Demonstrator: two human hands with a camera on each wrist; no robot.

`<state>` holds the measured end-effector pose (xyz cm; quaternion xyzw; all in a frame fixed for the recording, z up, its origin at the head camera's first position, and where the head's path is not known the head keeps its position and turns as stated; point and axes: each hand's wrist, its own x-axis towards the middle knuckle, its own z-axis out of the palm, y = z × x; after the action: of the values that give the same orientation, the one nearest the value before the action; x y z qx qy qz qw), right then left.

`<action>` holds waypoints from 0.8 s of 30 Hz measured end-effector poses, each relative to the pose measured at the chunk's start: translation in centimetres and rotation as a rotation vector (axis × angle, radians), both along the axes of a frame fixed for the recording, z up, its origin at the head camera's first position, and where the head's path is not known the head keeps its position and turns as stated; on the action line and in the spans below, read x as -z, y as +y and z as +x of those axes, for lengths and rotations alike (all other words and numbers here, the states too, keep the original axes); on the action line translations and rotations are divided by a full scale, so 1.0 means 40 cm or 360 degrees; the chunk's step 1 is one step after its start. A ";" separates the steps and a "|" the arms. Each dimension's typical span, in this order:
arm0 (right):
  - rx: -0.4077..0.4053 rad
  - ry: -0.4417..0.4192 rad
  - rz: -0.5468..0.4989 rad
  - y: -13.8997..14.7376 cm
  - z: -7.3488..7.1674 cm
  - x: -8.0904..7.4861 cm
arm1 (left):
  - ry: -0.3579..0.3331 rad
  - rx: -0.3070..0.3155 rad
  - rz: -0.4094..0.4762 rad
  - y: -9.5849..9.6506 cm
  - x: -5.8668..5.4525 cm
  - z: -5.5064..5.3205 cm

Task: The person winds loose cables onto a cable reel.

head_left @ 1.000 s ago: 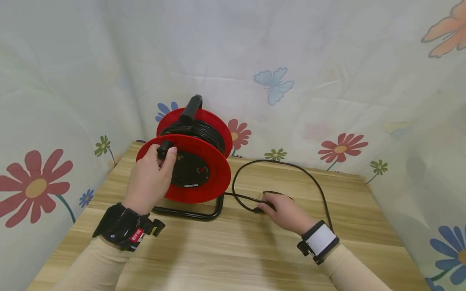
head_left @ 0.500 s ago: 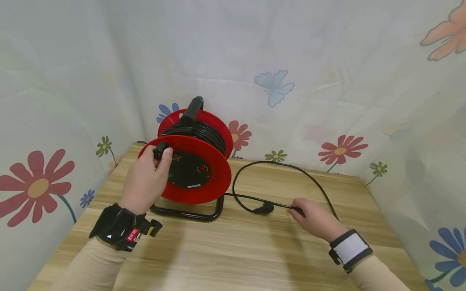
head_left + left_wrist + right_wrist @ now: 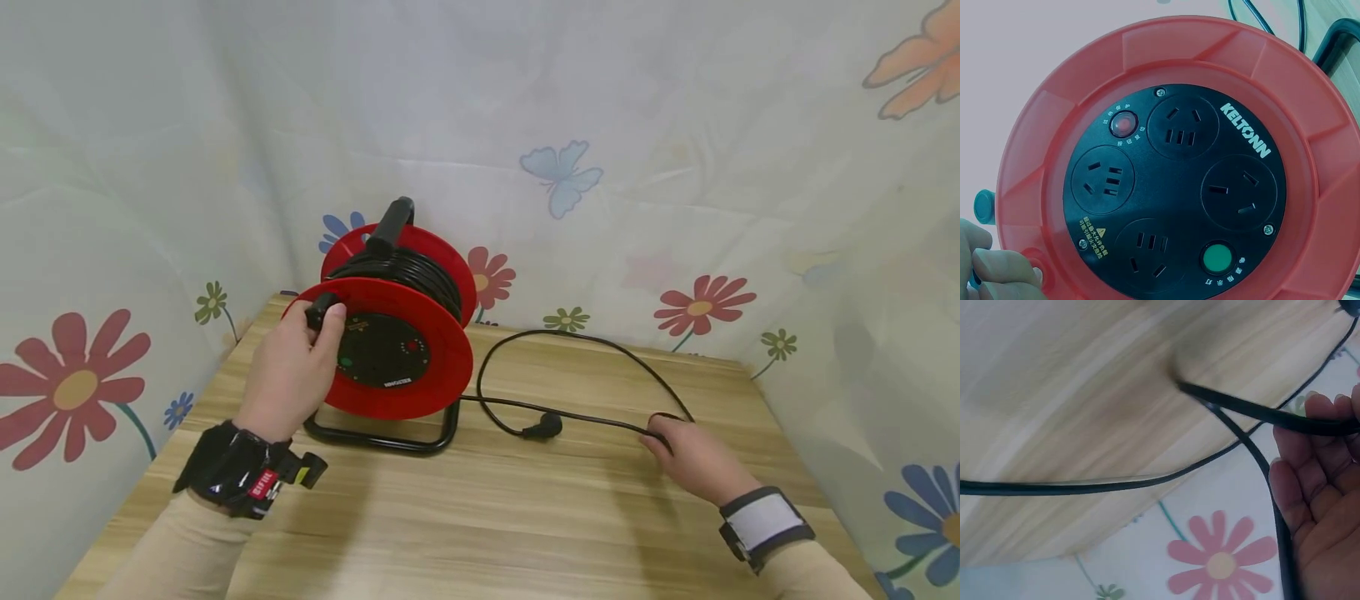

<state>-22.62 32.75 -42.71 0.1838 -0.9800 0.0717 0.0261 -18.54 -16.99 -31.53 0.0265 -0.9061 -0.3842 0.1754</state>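
Nearest, the right grip curled closed around the black cord; a soft, snug hold seemed best, clear of the plug. Farther back, the left grip pinched the knob of the red reel standing on the surface — small, smooth turns seemed safest there.

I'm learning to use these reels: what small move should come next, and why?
Probably turn the reel slightly by its knob, winding in cable: the left hand grips the knob, the right hand holds the reel's cable, and the plug lies out on the table.
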 end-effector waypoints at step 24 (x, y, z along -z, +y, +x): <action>0.0167 -0.1305 -0.1150 0.076 0.051 -0.097 | 0.0011 0.0006 -0.0039 0.040 -0.012 -0.002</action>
<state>-20.57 35.79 -38.82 0.0709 -0.8307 0.4682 -0.2929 -18.60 -15.37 -31.04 0.0211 -0.9102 -0.3733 0.1782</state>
